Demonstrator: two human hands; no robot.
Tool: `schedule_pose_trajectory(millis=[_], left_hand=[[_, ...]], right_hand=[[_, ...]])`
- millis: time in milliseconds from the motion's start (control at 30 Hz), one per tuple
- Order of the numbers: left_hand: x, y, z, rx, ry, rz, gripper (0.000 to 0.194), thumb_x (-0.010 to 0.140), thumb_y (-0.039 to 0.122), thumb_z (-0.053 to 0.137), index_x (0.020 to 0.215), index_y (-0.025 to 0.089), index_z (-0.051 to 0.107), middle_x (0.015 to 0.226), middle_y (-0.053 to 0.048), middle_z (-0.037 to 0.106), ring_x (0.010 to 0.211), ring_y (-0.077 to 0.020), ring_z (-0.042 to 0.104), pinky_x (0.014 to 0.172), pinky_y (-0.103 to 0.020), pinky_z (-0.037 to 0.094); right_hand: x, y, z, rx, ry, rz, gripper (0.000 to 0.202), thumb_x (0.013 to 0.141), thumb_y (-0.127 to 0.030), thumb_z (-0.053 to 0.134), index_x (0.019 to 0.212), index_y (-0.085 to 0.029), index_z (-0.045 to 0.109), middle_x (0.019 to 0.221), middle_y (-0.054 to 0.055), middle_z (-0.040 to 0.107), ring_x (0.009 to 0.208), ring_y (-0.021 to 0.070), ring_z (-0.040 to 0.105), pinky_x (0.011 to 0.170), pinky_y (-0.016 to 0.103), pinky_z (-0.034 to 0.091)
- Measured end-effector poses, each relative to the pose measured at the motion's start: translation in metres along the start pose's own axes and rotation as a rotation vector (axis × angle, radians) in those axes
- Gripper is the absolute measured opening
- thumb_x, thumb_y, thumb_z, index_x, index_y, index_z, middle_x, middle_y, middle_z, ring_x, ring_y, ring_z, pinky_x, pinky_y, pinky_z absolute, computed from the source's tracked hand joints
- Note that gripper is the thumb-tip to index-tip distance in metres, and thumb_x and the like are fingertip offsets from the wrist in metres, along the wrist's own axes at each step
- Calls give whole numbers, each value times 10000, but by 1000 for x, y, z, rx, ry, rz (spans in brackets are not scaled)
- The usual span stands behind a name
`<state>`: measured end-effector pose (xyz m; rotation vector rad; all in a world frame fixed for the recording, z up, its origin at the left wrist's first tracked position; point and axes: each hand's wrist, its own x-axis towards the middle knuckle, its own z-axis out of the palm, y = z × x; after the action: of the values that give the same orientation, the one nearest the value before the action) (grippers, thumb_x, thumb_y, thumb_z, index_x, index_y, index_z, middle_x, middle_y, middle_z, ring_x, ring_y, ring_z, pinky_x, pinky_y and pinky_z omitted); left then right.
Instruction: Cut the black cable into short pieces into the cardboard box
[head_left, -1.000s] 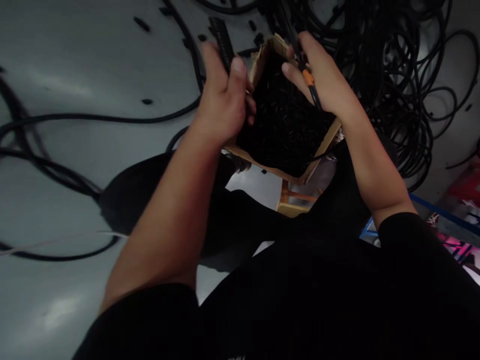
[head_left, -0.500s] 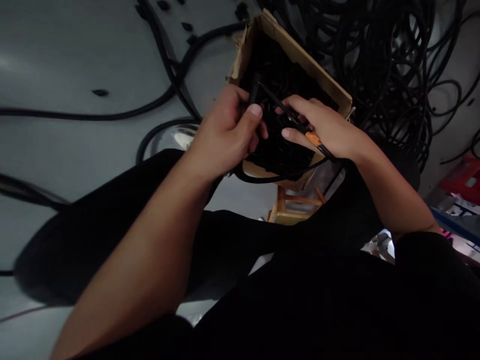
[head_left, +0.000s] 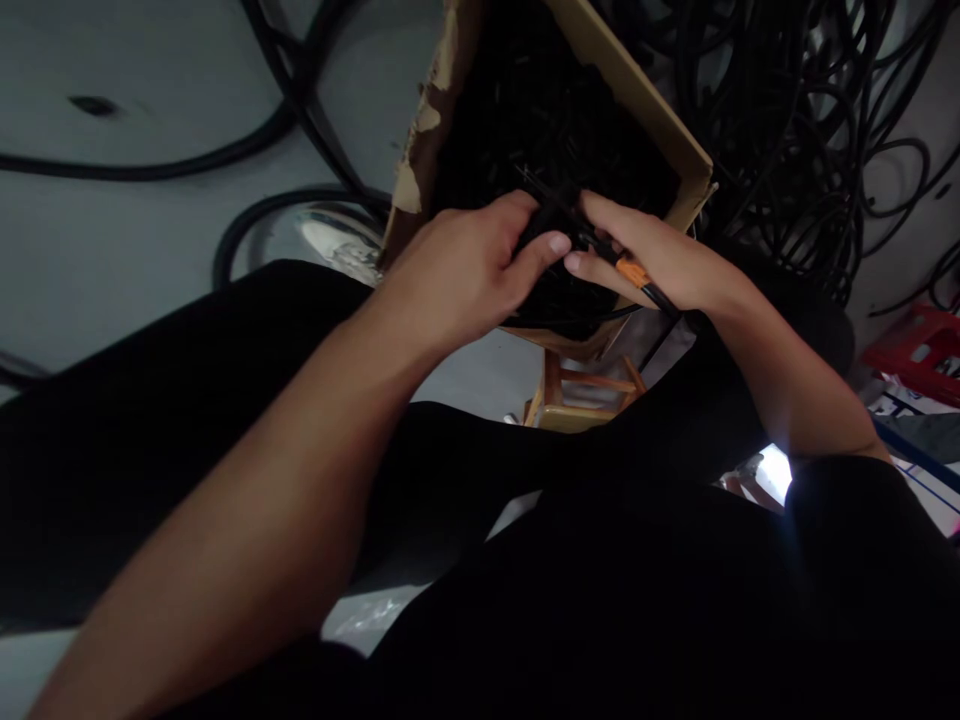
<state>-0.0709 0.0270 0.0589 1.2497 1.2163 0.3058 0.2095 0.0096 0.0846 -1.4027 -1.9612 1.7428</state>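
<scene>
My left hand point(head_left: 480, 250) is closed over the cardboard box point(head_left: 637, 85), its thumb and fingers pinching a black cable end point(head_left: 551, 212). My right hand point(head_left: 645, 245) is wrapped round a slim hand tool with an orange band point(head_left: 632, 271) on its black handle. Thin pointed tips of the tool point(head_left: 531, 182) stick out past the black cable end, crossing or touching it; its exact kind is unclear. Inside the box lies a dark heap of small black pieces point(head_left: 525, 90), too dim to tell apart.
Tangled black cables point(head_left: 780, 150) pile up at the right. A thick black cable point(head_left: 150, 172) runs over the floor at left, near a shoe point(head_left: 341, 240). A wooden stool point(head_left: 574, 415) stands below the box, and a red crate point(head_left: 915, 350) sits far right.
My left hand has moved right, bringing the black cable end against the tool in my right hand. The view has shifted closer to the box.
</scene>
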Motion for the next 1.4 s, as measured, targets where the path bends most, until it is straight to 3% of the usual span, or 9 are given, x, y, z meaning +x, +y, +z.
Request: schedule_pose_trajectory(millis=[133, 333, 467, 600, 767, 967, 1133, 1267, 1400], left_hand=[[-1, 0, -3, 53, -77, 37, 341, 1239, 357, 882, 983, 212, 709, 910, -3, 622, 1613, -533, 813, 1400, -764, 635], [-6, 1, -18, 183, -140, 125, 529, 1280, 639, 753, 916, 263, 681, 815, -17, 660, 1198, -338, 898, 1136, -415, 719], [-9, -4, -19, 172, -131, 190, 518, 1238, 772, 745, 1060, 286, 746, 885, -29, 720, 1053, -316, 856, 1071, -413, 707], [-14, -2, -3, 177, -4, 272, 489, 1238, 729, 685, 1309, 256, 784, 1166, -65, 824, 1076, -295, 830, 1154, -454, 669], [-20, 6, 13, 142, -40, 330, 564, 1305, 735, 532, 1209, 247, 798, 1047, -54, 805, 1038, -266, 814, 1007, -354, 644], [-24, 9, 3, 74, -103, 491, 679, 1378, 742, 433, 1132, 210, 776, 967, -36, 772, 871, -175, 751, 823, -299, 592], [-24, 12, -6, -201, -301, 332, 771, 1311, 923, 503, 996, 261, 740, 790, -16, 670, 591, -130, 570, 542, -280, 470], [-25, 12, -11, -362, -540, 126, 778, 1185, 1011, 706, 1023, 262, 841, 732, -19, 621, 556, -128, 489, 479, -281, 380], [-27, 17, -8, -478, -740, -39, 815, 1097, 1063, 785, 994, 256, 843, 648, 20, 510, 520, -114, 408, 461, -269, 306]], right_hand=[[-2, -3, 13, -7, 19, -29, 386, 1152, -247, 698, 1532, -202, 643, 1445, 55, 805, 1348, 235, 779, 1270, 425, 626], [-12, -9, 27, -54, 66, 59, 169, 1223, -396, 723, 1268, -233, 709, 1093, 6, 773, 1018, 204, 731, 1013, 345, 626], [-19, -7, 28, -117, 148, 81, 195, 1250, -427, 707, 1210, -238, 737, 1020, 5, 745, 956, 210, 709, 982, 355, 619], [-22, 2, 31, -157, 123, 55, 283, 1305, -488, 652, 1342, -225, 749, 1154, 42, 791, 1094, 247, 781, 1103, 412, 663], [-21, 6, 36, -281, 128, 12, 508, 1290, -557, 723, 1640, -192, 664, 1476, 113, 757, 1324, 306, 802, 1181, 468, 680], [-27, -9, 36, -394, 183, 18, 444, 1278, -527, 762, 1557, -182, 742, 1384, 88, 755, 1211, 241, 777, 1029, 342, 644], [-39, 3, 34, -460, 221, -75, 477, 1359, -586, 554, 1537, -215, 796, 1265, 49, 730, 1127, 217, 820, 1032, 363, 668], [-43, 8, 29, -495, 147, -170, 503, 1375, -552, 461, 1609, -239, 779, 1280, 46, 706, 1126, 212, 831, 1052, 402, 690], [-40, -1, 30, -526, 88, -245, 545, 1378, -512, 339, 1643, -255, 741, 1361, 44, 670, 1264, 232, 816, 1107, 459, 665]])
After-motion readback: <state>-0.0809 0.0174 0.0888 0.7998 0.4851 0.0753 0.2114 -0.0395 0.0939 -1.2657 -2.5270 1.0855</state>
